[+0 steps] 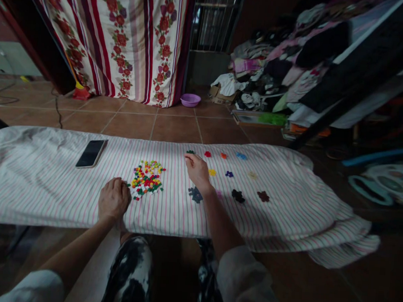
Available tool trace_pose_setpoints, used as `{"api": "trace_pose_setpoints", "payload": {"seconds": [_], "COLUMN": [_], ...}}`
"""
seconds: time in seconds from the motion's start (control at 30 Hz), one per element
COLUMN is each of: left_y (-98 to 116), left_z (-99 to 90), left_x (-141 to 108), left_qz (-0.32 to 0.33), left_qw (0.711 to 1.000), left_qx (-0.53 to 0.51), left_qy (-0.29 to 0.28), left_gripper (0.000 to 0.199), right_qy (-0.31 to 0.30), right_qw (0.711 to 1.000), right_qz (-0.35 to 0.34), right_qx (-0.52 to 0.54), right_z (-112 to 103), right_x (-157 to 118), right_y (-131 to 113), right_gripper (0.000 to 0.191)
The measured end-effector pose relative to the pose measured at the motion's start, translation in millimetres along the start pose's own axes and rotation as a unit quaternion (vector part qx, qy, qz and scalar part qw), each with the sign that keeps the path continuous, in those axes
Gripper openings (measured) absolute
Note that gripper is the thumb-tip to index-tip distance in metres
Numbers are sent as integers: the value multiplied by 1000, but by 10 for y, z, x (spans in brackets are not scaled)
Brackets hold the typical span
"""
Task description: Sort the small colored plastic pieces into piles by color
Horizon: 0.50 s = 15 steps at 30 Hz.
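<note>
A loose pile of small mixed-colour pieces (147,179) lies on the striped cloth (58,192). My left hand (114,198) rests at the pile's left edge with its fingers curled; a green piece shows by the fingertips. My right hand (197,170) is at the dark green group (190,152), fingers pinched together, and whatever they hold is too small to make out. Around it lie single-colour groups: red (207,154), orange (223,156), blue (241,156), yellow (212,172), dark blue (229,174), beige (252,175), grey (195,195), black (238,196) and brown (263,196). A pink group is partly hidden by my right wrist.
A phone (91,154) lies on the cloth left of the pile. Beyond the cloth's far edge are a floral curtain (126,41), a purple basin (190,100) and a heap of clothes (278,64). A dark slanted bar (360,65) crosses the right side.
</note>
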<state>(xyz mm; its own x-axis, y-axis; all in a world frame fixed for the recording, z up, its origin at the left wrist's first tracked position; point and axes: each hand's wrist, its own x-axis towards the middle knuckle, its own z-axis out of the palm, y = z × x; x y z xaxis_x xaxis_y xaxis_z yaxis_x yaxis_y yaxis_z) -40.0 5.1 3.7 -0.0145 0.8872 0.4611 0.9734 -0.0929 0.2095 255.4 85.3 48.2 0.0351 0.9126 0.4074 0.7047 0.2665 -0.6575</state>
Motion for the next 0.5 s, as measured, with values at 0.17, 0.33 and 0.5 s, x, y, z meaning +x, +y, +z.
{"api": "trace_pose_setpoints", "payload": {"seconds": [0.17,0.33,0.5], "left_y": [-12,-11,12], "left_z": [-1,-24,-55], "left_x": [0,16,18], "left_qz": [8,12,3], "left_qw": [1000,997,998], "left_qx": [17,58,54], "left_qy": [-7,-41,-42], "left_gripper": [17,20,18], "right_qy": [58,144,178], "right_qw": [998,987,972], "right_qz": [18,62,131], "right_qx": [-18,-28,-85], "right_z": [-450,-974,-1432], "right_x": [-127,-268,-513], "right_y": [475,880,1226], "right_gripper": [29,28,27]}}
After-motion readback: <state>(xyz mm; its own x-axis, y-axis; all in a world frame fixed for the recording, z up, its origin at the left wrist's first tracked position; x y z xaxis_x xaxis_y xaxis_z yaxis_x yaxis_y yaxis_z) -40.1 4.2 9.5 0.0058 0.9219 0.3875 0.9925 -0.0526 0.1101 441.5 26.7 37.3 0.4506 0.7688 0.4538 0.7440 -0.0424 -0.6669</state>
